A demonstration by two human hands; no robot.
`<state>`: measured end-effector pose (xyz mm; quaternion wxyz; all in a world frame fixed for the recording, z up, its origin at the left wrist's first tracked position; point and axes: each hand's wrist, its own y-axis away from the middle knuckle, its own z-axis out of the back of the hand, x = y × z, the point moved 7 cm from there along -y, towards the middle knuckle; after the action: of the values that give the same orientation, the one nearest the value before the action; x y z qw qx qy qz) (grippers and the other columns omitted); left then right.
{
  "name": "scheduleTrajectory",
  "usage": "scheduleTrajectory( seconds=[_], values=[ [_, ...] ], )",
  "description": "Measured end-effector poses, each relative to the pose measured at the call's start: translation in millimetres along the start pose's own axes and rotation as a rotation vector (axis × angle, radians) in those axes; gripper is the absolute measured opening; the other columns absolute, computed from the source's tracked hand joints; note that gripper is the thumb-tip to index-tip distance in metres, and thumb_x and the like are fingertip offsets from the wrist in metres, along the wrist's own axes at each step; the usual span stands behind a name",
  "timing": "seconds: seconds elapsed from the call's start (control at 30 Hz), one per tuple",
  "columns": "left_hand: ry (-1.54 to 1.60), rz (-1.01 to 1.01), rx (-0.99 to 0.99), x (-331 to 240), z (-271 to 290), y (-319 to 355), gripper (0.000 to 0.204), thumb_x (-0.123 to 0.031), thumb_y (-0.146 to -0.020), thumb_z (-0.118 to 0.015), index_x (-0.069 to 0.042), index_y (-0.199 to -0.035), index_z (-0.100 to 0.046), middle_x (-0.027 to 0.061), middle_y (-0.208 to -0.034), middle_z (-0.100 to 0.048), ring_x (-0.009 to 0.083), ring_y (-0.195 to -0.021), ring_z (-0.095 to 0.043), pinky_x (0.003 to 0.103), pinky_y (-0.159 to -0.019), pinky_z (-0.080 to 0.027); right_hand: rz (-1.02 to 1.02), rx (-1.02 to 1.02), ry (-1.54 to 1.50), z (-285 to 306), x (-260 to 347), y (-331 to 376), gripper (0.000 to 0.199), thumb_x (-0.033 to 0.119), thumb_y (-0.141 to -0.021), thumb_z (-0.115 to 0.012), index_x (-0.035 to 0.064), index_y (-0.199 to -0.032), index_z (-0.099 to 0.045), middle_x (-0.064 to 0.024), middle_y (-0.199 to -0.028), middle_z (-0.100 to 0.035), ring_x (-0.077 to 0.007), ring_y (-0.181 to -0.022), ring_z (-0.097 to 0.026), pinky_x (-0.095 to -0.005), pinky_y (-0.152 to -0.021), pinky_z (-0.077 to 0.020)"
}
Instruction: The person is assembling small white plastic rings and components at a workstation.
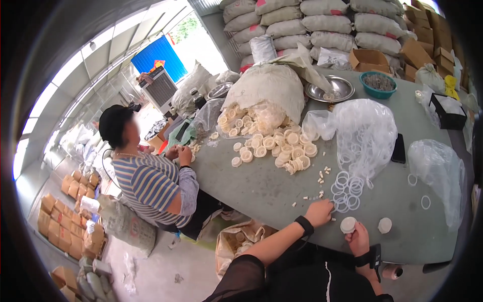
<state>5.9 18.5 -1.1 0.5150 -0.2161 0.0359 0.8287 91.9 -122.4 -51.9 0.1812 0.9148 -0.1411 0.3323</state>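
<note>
My right hand (358, 240) grips a round cream plastic cap (347, 225) between thumb and fingers, just above the table's near edge. My left hand (319, 213) is closed, fingertips down at the table beside the clear rings; whatever they hold, if anything, is hidden. A pile of translucent rings (347, 192) spills from a clear plastic bag (365, 133) beyond my hands. Small cream plugs (321, 180) lie scattered left of the rings. Another cream cap (385, 225) sits alone to the right of my right hand.
A large white sack (271, 90) pours out many cream caps (287, 148). Behind it stand a steel bowl (329, 89) and a teal basin (377, 84). A phone (398, 148) and another plastic bag (436, 171) lie right. A co-worker (151, 176) works at the left edge.
</note>
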Motion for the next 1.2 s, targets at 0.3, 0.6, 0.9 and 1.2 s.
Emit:
scheduleTrajectory(
  seconds=[0.3, 0.6, 0.9, 1.2],
  values=[
    [0.426, 0.223, -0.149, -5, 41, 15, 0.013, -0.014, -0.072, -0.059, -0.005, -0.080, -0.052, 0.0074, -0.077, -0.050, 0.0205, -0.066, -0.053, 0.029, -0.057, -0.043, 0.014, -0.101, -0.123, -1, 1, 0, 0.014, 0.020, -0.085, -0.047, 0.0065, -0.089, -0.050, -0.0031, -0.074, -0.053, -0.0111, -0.059, -0.049, -0.0245, -0.049, -0.0370],
    [0.649, -0.016, -0.032, -51, 22, 33, 0.011, -0.013, -0.076, -0.057, -0.004, -0.083, -0.055, 0.0066, -0.079, -0.048, 0.0183, -0.067, -0.050, 0.028, -0.059, -0.041, 0.095, -0.075, 0.130, -19, -8, 5, 0.014, 0.019, -0.088, -0.044, 0.0065, -0.087, -0.049, -0.0024, -0.071, -0.053, -0.0093, -0.057, -0.050, -0.0221, -0.051, -0.0396],
    [0.688, 0.048, -0.022, -52, 22, 40, 0.012, -0.011, -0.072, -0.057, -0.003, -0.077, -0.050, 0.0102, -0.080, -0.048, 0.0262, -0.069, -0.051, 0.032, -0.060, -0.041, 0.083, -0.011, 0.293, -23, -17, 5, 0.013, 0.017, -0.087, -0.045, 0.0047, -0.090, -0.048, -0.0033, -0.074, -0.055, -0.0090, -0.063, -0.052, -0.0230, -0.053, -0.0422],
    [1.000, 0.335, -0.319, -14, 5, 47, 0.030, -0.014, -0.076, -0.061, -0.005, -0.103, -0.051, 0.0014, -0.089, -0.053, 0.0085, -0.073, -0.050, 0.022, -0.062, -0.042, 0.106, -0.069, 0.142, -31, -6, 8, 0.015, 0.013, -0.086, -0.046, 0.0009, -0.094, -0.049, -0.0081, -0.083, -0.058, -0.0145, -0.062, -0.057, -0.0283, -0.058, -0.0486]
  ],
)
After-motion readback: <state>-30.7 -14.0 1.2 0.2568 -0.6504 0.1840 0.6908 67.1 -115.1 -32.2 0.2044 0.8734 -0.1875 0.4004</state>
